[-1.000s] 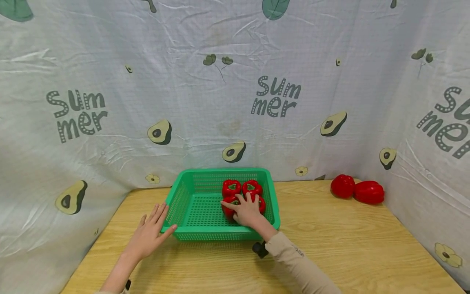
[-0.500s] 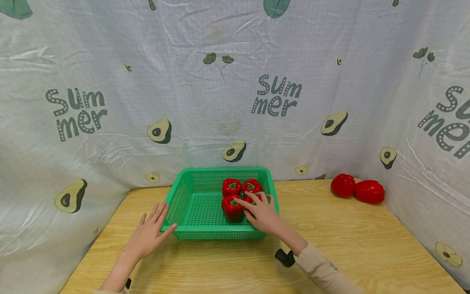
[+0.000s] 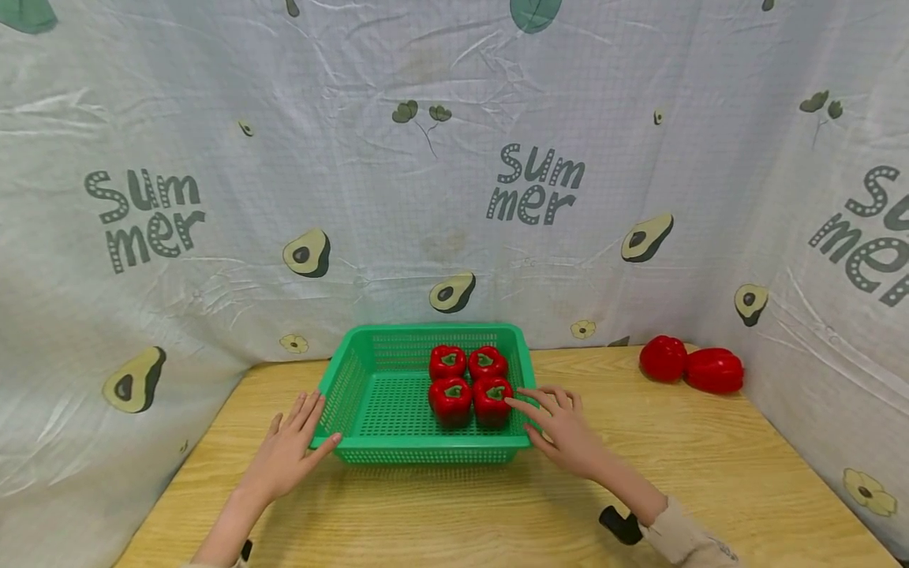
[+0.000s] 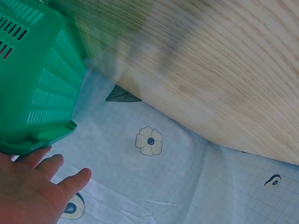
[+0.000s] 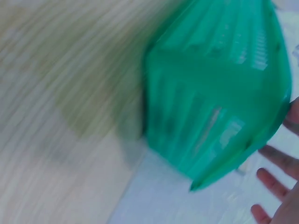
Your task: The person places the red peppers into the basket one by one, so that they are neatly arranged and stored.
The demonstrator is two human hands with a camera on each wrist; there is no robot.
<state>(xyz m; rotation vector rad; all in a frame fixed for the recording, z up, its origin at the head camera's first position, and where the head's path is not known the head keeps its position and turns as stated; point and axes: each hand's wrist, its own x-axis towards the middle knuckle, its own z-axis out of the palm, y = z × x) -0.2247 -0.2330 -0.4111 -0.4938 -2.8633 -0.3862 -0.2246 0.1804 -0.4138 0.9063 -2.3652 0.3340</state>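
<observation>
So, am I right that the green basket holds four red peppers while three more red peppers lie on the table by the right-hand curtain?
Not quite: only two red peppers lie on the table by the right-hand curtain, not three. The green basket does hold four red peppers, as the head view shows.

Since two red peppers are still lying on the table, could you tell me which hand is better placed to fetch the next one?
Probably the right hand: it is open, holds nothing, and lies on the basket's right side, nearer the two loose peppers. The left hand rests against the basket's left corner.
</observation>
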